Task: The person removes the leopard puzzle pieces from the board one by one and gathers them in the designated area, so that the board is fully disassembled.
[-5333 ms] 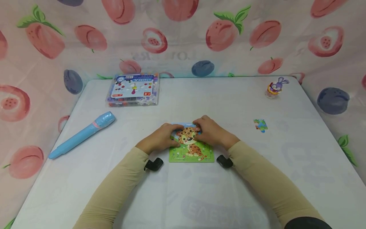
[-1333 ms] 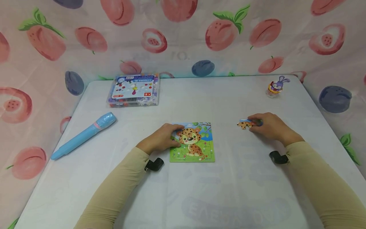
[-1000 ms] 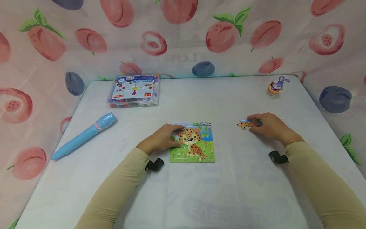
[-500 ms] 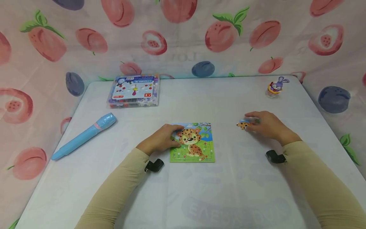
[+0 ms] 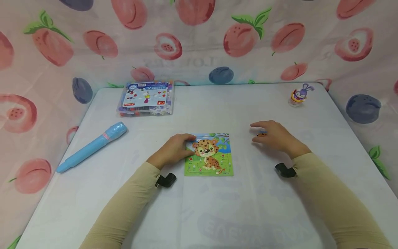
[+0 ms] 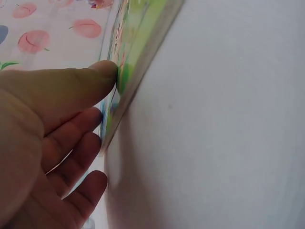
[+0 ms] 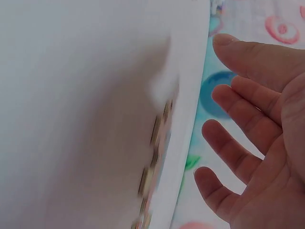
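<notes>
A square jigsaw puzzle point(image 5: 212, 165) with a cartoon leopard cub on green grass lies flat in the middle of the white table. My left hand point(image 5: 174, 148) rests at its left side; in the left wrist view the thumb point(image 6: 102, 78) touches the puzzle's edge and the other fingers are loosely bent. To the right, my right hand point(image 5: 275, 136) hovers with thumb and fingers spread, holding nothing. Below it lie loose puzzle pieces point(image 5: 262, 134), mostly hidden by the hand; the right wrist view shows their thick edges point(image 7: 155, 157) on the table.
A clear plastic case point(image 5: 145, 98) of small colourful parts sits at the back left. A blue wrapped stick-like object point(image 5: 90, 148) lies at the left. Near the back right corner stands a purple rabbit figure point(image 5: 300, 95). A fruit-print cloth point(image 5: 192, 45) hangs behind the table.
My right hand left the puzzle, held pieces at the right, then let go of them and moved left with fingers spread. My left hand drew back slightly at the puzzle's left side.
</notes>
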`<state>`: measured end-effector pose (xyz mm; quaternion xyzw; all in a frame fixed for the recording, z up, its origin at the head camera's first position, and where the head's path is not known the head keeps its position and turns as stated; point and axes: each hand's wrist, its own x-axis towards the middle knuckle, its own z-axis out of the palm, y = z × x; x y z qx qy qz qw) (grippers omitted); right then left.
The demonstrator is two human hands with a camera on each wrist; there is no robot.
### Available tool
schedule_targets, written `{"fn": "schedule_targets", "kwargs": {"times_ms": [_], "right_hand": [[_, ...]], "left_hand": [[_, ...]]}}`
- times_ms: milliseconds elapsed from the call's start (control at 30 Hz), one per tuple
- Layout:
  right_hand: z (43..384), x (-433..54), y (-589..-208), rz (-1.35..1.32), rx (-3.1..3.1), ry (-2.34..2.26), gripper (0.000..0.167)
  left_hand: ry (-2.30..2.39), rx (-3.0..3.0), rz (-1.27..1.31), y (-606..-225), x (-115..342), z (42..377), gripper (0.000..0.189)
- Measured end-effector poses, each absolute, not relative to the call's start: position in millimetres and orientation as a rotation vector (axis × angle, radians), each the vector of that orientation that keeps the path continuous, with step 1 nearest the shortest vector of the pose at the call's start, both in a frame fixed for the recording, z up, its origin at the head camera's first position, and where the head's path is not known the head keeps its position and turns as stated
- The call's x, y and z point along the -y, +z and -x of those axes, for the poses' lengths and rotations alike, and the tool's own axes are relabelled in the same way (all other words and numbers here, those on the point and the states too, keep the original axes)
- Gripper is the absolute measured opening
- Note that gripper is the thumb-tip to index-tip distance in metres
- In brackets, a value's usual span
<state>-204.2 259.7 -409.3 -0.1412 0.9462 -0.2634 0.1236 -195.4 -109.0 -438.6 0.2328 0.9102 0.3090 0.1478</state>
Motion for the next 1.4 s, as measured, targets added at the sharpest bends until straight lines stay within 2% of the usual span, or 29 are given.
{"fn": "schedule_targets", "kwargs": {"times_ms": [800,1400], "right_hand": [[202.8,-153.0,-416.0,0.699,-2.642,-0.818,0.052],[206.8,-135.1,-421.2,0.666,-2.556,-0.804,0.055]], "left_hand": [[0.902,-2.57,-0.563,-439.3,114.3,204.5,0.079],[0.888,-2.554,-0.516,-434.6,112.8,203.5,0.084]]}}
